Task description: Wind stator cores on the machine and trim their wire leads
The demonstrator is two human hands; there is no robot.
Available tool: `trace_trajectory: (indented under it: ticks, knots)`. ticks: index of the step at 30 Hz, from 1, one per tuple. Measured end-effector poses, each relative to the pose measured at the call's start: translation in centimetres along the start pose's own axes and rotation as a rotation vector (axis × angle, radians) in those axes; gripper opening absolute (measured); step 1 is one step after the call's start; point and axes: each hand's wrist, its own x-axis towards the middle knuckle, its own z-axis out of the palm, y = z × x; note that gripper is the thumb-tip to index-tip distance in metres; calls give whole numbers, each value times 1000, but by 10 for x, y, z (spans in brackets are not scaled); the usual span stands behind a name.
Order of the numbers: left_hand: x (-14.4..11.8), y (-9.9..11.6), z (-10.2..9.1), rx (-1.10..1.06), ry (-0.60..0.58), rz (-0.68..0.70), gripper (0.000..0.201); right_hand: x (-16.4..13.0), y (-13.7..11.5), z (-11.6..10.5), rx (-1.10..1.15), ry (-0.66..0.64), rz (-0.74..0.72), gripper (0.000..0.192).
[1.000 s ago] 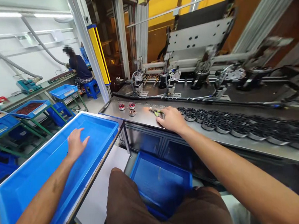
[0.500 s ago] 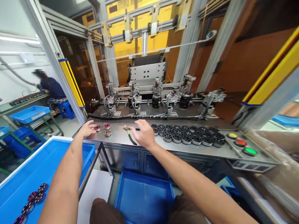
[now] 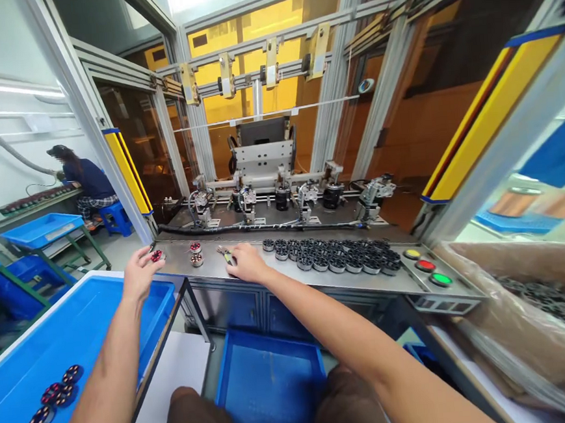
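Note:
My left hand (image 3: 139, 275) holds a small round wound part with red windings (image 3: 157, 255) at its fingertips, just off the left end of the steel machine shelf (image 3: 317, 277). Two more such parts (image 3: 196, 253) stand on the shelf to its right. My right hand (image 3: 245, 264) rests on the shelf over small yellow-handled cutters (image 3: 225, 255), fingers curled on them. A long cluster of several black ring-shaped parts (image 3: 335, 254) lies to the right of that hand. The blue tray (image 3: 90, 318) at my left carries several red-wound parts (image 3: 48, 402).
Yellow, red and green push buttons (image 3: 426, 265) sit at the shelf's right end. A winding machine (image 3: 271, 196) fills the enclosure behind. A blue bin (image 3: 270, 375) is below between my knees. A bagged box of black parts (image 3: 544, 298) stands right. Another person (image 3: 84, 181) sits far left.
My left hand left the blue tray, reached to the shelf's left end and picked up one of three red-wound parts. My right hand stayed by the cutters. The view swung right and up.

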Motion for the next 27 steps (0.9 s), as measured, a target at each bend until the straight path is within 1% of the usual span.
trace_trajectory:
  ticks: [1,3,5,6,8,9,11,13,15,16,18,20,22,24,25,26,27]
  knots:
    - [-16,3,1,-55,7,5,62,4,-7,-1,30,7,10,30]
    - [-52,8,5,-145,-4,7,62,9,-21,-6,112,42,27,30]
    - [-94,10,10,-203,-16,6,61,1,-31,-13,227,98,41,28]
    - [-117,10,12,-220,-16,13,62,-9,-35,-16,296,125,47,27]
    - [-165,9,17,-225,-23,67,64,-43,-40,-22,453,144,53,30]
    - [-187,9,19,-199,-54,154,63,-65,-42,-25,534,129,53,33]
    - [-224,9,24,-131,-137,338,63,-115,-46,-31,683,52,47,39]
    - [-249,9,32,-98,-237,476,68,-163,-52,-38,876,-57,60,44]
    - [-262,7,40,-102,-328,548,73,-198,-61,-46,1141,-174,115,45]
    - [-265,6,44,-107,-367,568,74,-211,-65,-49,1254,-216,149,46]
    - [-269,5,51,-118,-427,574,76,-225,-69,-54,1379,-257,211,45]
    - [-273,7,56,-141,-462,548,77,-231,-64,-57,1461,-268,232,43]
    - [-278,13,59,-180,-483,488,78,-235,-50,-59,1572,-324,179,39]
    - [-283,19,59,-228,-506,418,78,-238,-32,-57,1661,-486,22,36]
    - [-285,22,59,-249,-517,392,78,-240,-25,-55,1670,-563,-39,34]
    - [-286,23,59,-264,-525,379,78,-242,-19,-51,1657,-611,-54,31]
    - [-287,23,59,-272,-532,379,78,-244,-17,-47,1644,-623,-21,27]
